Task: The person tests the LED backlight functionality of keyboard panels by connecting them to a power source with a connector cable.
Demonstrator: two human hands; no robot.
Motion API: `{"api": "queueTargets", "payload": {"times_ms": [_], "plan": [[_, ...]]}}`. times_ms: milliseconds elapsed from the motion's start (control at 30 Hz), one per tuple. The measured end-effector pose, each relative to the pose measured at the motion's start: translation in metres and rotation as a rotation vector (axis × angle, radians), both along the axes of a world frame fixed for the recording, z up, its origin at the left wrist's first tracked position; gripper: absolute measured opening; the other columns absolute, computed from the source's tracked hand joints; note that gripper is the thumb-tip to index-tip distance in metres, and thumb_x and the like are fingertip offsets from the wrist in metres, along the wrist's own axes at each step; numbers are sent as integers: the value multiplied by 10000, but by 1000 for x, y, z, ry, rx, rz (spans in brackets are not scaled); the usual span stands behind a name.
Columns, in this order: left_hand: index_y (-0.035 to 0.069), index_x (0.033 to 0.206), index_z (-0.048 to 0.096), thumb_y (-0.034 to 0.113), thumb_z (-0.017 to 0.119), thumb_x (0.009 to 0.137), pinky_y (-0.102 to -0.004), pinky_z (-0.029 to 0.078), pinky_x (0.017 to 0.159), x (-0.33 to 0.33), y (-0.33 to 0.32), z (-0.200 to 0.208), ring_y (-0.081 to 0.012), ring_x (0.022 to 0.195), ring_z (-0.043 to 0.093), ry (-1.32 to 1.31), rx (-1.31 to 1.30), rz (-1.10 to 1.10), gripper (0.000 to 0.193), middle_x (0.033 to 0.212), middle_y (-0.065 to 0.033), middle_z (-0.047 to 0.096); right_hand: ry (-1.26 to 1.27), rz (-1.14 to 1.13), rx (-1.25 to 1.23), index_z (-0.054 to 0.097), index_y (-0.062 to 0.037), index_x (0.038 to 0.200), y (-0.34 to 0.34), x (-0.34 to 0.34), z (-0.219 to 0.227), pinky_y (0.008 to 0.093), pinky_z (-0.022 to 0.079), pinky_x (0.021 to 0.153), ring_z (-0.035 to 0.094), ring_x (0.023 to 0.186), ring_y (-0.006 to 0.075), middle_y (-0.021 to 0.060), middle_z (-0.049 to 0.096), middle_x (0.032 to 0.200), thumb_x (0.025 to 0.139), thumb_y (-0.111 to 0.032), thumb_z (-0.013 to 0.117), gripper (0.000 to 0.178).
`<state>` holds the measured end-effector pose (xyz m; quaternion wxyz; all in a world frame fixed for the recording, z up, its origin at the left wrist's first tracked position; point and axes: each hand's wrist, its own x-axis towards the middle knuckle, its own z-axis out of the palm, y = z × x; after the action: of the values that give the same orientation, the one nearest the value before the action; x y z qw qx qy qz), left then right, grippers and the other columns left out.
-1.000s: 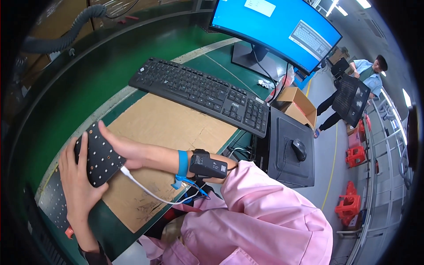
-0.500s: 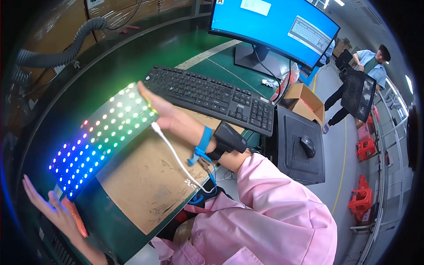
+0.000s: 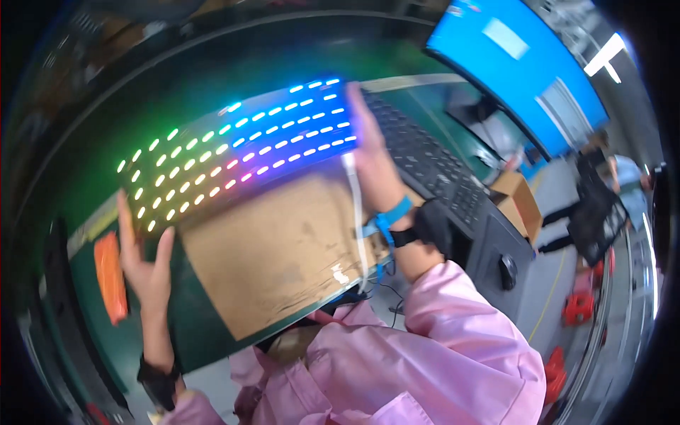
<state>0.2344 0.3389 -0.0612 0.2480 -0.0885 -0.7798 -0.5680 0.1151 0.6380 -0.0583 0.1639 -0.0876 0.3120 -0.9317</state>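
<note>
A thin keyboard circuit board (image 3: 241,145), with rows of small lights glowing green, yellow, pink and blue, is held up over the bench. My right hand (image 3: 375,166) grips its right end; some of those fingers are hidden. Beside that hand a white cable (image 3: 357,219) runs from the board's edge down toward the bench front. My left hand (image 3: 147,276) is at the lower left corner, thumb and fingers spread apart around it; whether they touch the board I cannot tell. A blue wrist strap (image 3: 394,212) circles my right wrist.
A brown cardboard sheet (image 3: 262,262) lies on the green bench, with an orange object (image 3: 110,276) to its left. To the right are a black keyboard (image 3: 425,145), monitor (image 3: 520,57), mouse (image 3: 507,273) and open carton (image 3: 517,205). Another person (image 3: 627,177) carries something dark beyond.
The board has swung nearly level, its left end rising, and its light colours have shifted. My left hand has come up to its left corner. The whole view has tilted and blurred.
</note>
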Motion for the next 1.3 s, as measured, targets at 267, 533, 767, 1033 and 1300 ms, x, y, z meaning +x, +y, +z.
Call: {"api": "queueTargets", "payload": {"times_ms": [267,533,767,1033,1300], "plan": [[16,1272,317,106,677,680,-243,394,761,-3,-16,-8,-159,942,490,101,-335,207,698,1250,-134,411,28,115,-141,509,-50,1052,-8,-9,0,346,458,779,546,905,213,92,555,1015,870,-403,383,417],[14,1282,290,65,650,698,-274,380,840,-3,-17,-8,-154,995,478,29,-283,158,688,1217,-117,432,39,79,-97,510,-56,1061,-4,-10,-5,352,446,796,533,932,210,85,548,1033,876,-391,375,406],[4,1285,276,36,644,704,-256,390,826,-6,-13,-9,-135,951,491,52,-174,88,689,1179,-104,453,76,133,-139,522,-67,1049,-5,-9,-3,353,449,787,539,907,209,86,554,1017,868,-388,399,389],[15,1280,296,77,668,688,-245,397,774,-4,-16,-9,-120,901,506,50,-219,147,702,1165,-96,477,68,110,-98,538,-73,1022,-7,-7,-1,349,453,780,547,894,211,91,564,999,863,-392,407,380],[43,1285,303,93,655,695,-281,374,834,-3,-18,-9,-147,970,481,23,-318,193,688,1208,-105,440,18,95,-108,530,-66,1037,-5,-10,-4,346,454,780,550,894,210,90,560,1017,867,-394,394,394]]}}
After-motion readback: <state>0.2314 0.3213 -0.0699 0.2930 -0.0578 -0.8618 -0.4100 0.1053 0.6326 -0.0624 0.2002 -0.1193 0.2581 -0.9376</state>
